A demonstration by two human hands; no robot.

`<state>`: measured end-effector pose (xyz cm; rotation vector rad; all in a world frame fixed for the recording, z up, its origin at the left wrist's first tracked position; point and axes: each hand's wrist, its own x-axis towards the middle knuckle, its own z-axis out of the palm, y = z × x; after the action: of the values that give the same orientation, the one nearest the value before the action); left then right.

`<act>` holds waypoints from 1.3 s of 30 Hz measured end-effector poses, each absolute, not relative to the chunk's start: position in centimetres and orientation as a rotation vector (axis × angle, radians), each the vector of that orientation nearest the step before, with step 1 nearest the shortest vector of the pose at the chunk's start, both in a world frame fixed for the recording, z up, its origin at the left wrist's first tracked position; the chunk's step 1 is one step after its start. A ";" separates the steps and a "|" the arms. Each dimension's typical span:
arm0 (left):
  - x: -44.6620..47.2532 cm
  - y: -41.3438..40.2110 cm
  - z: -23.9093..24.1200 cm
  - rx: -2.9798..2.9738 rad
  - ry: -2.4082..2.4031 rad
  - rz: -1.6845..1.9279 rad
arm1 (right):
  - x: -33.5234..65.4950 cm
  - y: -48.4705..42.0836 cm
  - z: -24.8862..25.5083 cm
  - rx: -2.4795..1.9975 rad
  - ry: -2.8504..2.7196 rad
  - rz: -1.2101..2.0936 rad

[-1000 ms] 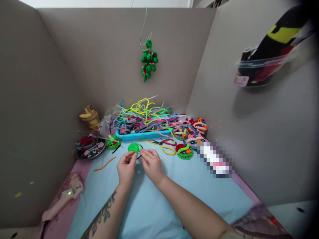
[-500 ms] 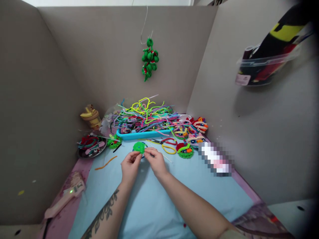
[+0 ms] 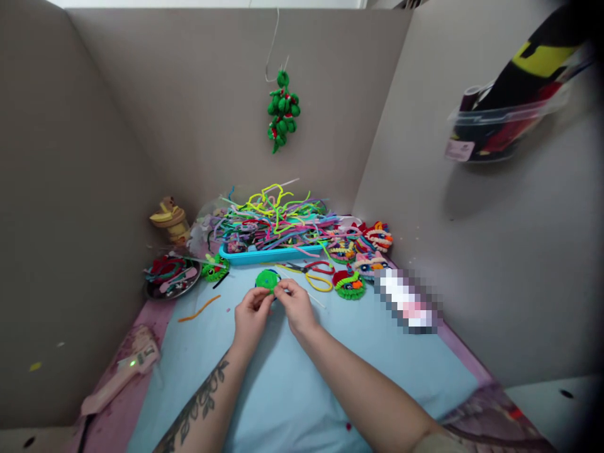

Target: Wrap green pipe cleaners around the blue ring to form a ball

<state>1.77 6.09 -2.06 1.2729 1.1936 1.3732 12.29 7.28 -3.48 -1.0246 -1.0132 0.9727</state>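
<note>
A small round green pipe-cleaner piece (image 3: 267,279) with a dark blue edge showing behind it is held up near the middle of the table. My left hand (image 3: 253,309) pinches its lower edge between thumb and fingers. At the lower right of the same edge, my right hand (image 3: 295,304) pinches too, its fingertips close to the left ones. The fingers hide the bottom of the piece. Just beyond my right hand lie scissors with red and yellow handles (image 3: 319,280), and a thin white stick (image 3: 317,301) rests beside it.
A blue tray (image 3: 274,255) heaped with pipe cleaners stands at the back. Finished colourful faces (image 3: 349,284) sit on the right. On the left are a metal bowl (image 3: 163,296), a green figure (image 3: 214,269), an orange pipe cleaner (image 3: 200,309) and a pink glue gun (image 3: 123,372).
Both hands have shifted slightly to the right, the left one more. The green piece has turned, showing a fuller, rounder face than before, with both hands still pinching it.
</note>
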 end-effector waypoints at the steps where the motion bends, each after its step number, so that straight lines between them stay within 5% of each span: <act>1: 1.8 6.1 -2.2 1.287 1.181 1.368 | 12.3 7.3 -3.5 -1.047 -1.000 0.952; 39: -0.1 7.5 -2.1 1.243 1.345 1.484 | 13.6 8.4 -4.2 -1.141 -1.207 1.025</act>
<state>-0.12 7.53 -2.05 1.2433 1.3449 1.4839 13.64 8.37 -4.23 -1.1411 -1.2071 1.0249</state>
